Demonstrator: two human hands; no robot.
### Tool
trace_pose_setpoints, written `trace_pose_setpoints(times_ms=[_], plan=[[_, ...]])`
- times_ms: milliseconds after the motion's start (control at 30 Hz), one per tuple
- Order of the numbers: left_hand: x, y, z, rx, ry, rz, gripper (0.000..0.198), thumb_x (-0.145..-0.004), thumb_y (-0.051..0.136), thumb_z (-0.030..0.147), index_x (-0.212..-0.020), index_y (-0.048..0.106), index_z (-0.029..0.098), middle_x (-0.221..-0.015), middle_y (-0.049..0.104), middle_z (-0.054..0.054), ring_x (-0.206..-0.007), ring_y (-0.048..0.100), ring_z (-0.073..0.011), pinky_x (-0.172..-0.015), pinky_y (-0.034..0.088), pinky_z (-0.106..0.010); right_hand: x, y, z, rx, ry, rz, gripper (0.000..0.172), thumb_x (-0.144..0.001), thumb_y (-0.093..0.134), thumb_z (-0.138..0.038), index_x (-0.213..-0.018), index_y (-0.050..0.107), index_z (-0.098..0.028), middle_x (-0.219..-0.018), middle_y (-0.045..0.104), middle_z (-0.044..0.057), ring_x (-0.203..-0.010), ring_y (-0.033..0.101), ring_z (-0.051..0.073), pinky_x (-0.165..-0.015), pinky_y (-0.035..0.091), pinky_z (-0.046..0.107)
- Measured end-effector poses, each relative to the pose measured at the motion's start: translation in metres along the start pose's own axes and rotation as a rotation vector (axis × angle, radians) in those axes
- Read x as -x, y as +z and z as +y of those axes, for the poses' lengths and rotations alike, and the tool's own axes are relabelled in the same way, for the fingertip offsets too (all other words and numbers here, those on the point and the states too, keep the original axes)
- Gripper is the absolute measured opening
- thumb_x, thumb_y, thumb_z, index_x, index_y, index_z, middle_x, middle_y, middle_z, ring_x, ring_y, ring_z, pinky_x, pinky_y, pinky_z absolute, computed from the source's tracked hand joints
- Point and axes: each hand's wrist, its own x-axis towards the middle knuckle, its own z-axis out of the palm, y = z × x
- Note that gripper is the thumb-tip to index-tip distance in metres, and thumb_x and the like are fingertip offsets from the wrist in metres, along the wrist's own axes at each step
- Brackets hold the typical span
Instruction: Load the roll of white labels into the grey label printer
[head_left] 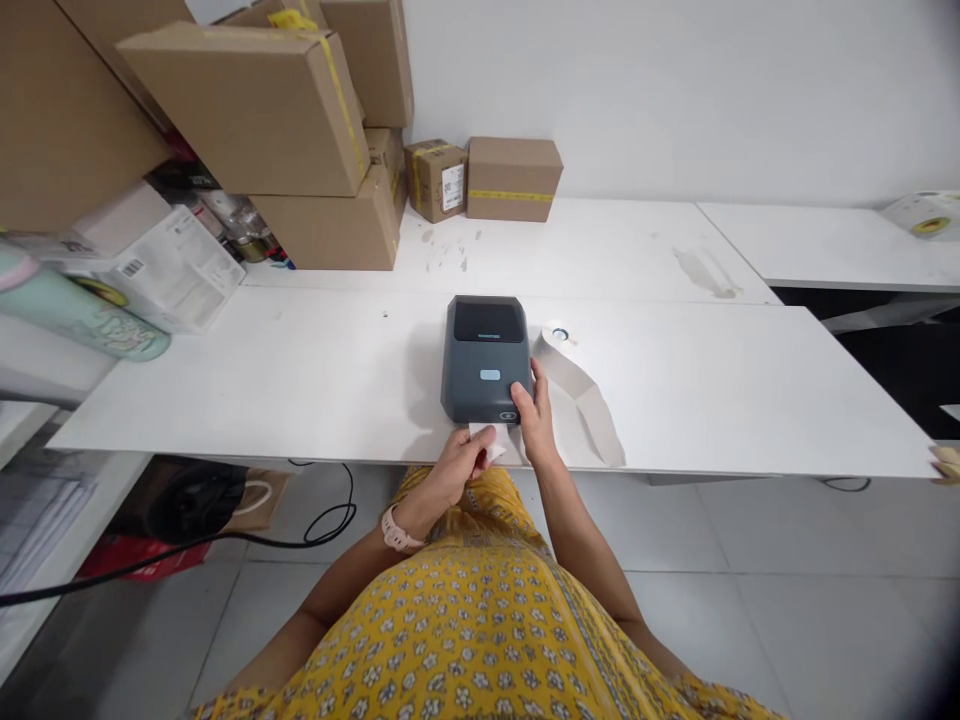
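Head view: grey label printer sits mid-worktop, close to the near edge, and is the reference for everything else.
- Left hand is at the printer's front, just below the outlet. Its grip is pinched on a small white label, thumb over fingers. The label touches the printer's front edge. Watch on that wrist.
- Right hand is on the printer's front right corner, fingers laid over the top. Grip is loose and flat, not closed around anything.
- Label roll stands just right of the printer, touching or nearly touching its side. A paper strip runs from the roll towards the near edge, right of the printer.
- Big cardboard boxes are stacked behind and left of the printer, well apart from it. Two small boxes stand straight behind it at the wall.
- A pale green bottle lies far left of the printer.
- A black cable loops on the floor below and left of the printer.
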Motion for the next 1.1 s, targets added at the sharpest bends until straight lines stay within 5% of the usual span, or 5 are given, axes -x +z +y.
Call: trace_pose_setpoints(times_ms=[267, 467, 633, 800, 1100], plan=[[-0.007, -0.008, -0.02, -0.112, 0.059, 0.029, 0.059, -0.075, 0.063, 0.075, -0.059, 0.046, 0.021, -0.047, 0.041, 0.006, -0.042, 0.031, -0.0066, -0.045, 0.023, -0.025, 0.002, 0.0, -0.007, 0.085, -0.022, 0.023, 0.076, -0.096, 0.05, -0.061, -0.158, 0.029, -0.022, -0.161, 0.042, 0.017, -0.146, 0.045, 0.03, -0.117, 0.041, 0.054], [0.003, -0.033, -0.007, -0.324, 0.068, -0.086, 0.059, -0.087, 0.051, 0.071, -0.063, 0.059, 0.018, -0.05, 0.052, 0.001, -0.043, 0.043, -0.0098, -0.047, 0.03, -0.026, 0.005, -0.009, -0.046, 0.658, -0.522, 0.083, 0.033, -0.101, 0.051, -0.044, -0.126, 0.066, -0.028, -0.162, 0.041, 0.007, -0.155, 0.026, 0.032, -0.122, 0.029, 0.058], [0.014, -0.055, 0.007, -0.315, 0.374, 0.327, 0.045, -0.094, 0.052, 0.052, -0.065, 0.057, 0.019, -0.054, 0.044, 0.004, -0.05, 0.04, -0.0094, -0.052, 0.033, -0.025, -0.002, -0.008, -0.056, 0.961, -0.737, -0.023, 0.028, -0.102, 0.051, -0.043, -0.117, 0.069, -0.028, -0.156, 0.052, 0.003, -0.154, 0.029, 0.031, -0.125, 0.019, 0.057], [-0.006, -0.061, 0.005, -0.307, 0.583, 0.636, 0.025, -0.095, 0.055, 0.043, -0.095, 0.067, 0.02, -0.094, 0.069, -0.004, -0.085, 0.062, -0.0157, -0.076, 0.049, -0.028, -0.01, -0.003, -0.055, 1.014, -0.717, -0.126, 0.025, -0.103, 0.05, -0.044, -0.108, 0.068, -0.027, -0.149, 0.06, 0.002, -0.154, 0.031, 0.03, -0.127, 0.008, 0.059], [-0.02, -0.043, 0.006, -0.293, 0.597, 0.413, 0.054, -0.101, 0.042, 0.053, -0.146, 0.053, 0.025, -0.159, 0.047, -0.009, -0.151, 0.039, -0.0244, -0.126, 0.029, -0.044, 0.005, -0.026, -0.032, 0.445, -0.352, -0.036, 0.052, -0.106, 0.03, -0.05, -0.154, 0.035, -0.031, -0.167, 0.034, 0.008, -0.156, 0.028, 0.028, -0.122, 0.032, 0.06]])
